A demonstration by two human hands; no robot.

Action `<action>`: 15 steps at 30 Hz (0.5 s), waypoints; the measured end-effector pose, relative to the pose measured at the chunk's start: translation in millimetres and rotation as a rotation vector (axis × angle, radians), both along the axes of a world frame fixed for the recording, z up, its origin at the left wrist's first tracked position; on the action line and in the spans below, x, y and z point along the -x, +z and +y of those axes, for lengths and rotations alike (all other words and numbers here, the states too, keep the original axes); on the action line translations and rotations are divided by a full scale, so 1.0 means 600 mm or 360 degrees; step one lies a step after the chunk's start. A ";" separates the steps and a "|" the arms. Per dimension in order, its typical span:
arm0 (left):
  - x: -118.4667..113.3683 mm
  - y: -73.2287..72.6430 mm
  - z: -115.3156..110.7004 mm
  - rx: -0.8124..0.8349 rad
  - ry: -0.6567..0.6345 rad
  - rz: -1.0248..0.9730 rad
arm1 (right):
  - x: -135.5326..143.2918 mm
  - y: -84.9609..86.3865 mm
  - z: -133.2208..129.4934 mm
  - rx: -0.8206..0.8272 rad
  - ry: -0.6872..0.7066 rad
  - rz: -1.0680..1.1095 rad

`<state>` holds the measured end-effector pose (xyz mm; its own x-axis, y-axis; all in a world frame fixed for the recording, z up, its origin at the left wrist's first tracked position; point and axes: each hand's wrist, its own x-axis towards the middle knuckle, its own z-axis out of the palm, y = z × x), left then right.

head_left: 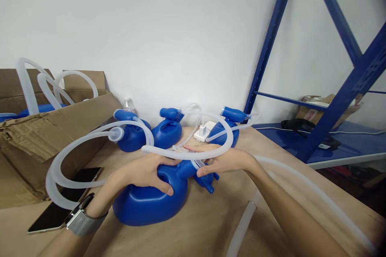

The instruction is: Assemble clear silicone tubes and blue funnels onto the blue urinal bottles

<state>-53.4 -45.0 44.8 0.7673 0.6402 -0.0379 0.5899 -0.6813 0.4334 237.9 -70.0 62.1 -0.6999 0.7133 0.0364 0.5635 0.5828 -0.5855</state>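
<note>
A blue plastic bottle [147,204] with a moulded handle, which looks like a urinal bottle, lies in front of me with its neck pointing right. My left hand [144,172] is wrapped round its handle, thumb on the near side. At the mouth, my right hand [224,158] closes round a blue cap [205,179] with small spouts; its fingers partly hide the white ring at the neck. A translucent corrugated hose [183,155] loops across just above both hands. Whether that hose is joined to this bottle, I cannot tell.
Behind stand similar blue bottles [167,134] with hoses, beside a white charger [202,130]. An open cardboard box [60,128] with more hoses is at left, a dark tablet-like slab [51,213] before it. Another hose [243,229] lies front right. A blue metal shelf [280,138] stands right.
</note>
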 end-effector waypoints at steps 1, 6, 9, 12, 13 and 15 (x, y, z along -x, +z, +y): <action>0.000 -0.002 0.001 -0.0006 -0.0002 -0.0014 | 0.006 -0.003 -0.002 -0.0062 -0.0044 -0.0028; -0.002 0.011 -0.013 -0.0191 0.0004 0.0007 | 0.041 -0.019 -0.013 -0.0359 -0.0305 -0.0084; -0.005 0.043 -0.040 -0.0372 -0.0017 0.0049 | 0.051 -0.019 -0.016 -0.0423 -0.0345 -0.0109; -0.011 0.070 -0.065 -0.0373 -0.0036 -0.0210 | 0.052 -0.010 -0.018 -0.0435 -0.0303 -0.0133; -0.013 0.072 -0.068 -0.0366 -0.0012 -0.0341 | 0.052 -0.008 -0.018 -0.0443 -0.0293 -0.0143; -0.019 0.064 -0.065 -0.0427 0.0032 -0.0532 | 0.053 -0.005 -0.018 -0.0459 -0.0283 -0.0181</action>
<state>-42.2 -84.2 83.4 0.6963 0.6084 0.3807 0.4613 -0.7858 0.4120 206.2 -80.9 58.9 -0.5771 0.7959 0.1828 0.7229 0.6020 -0.3390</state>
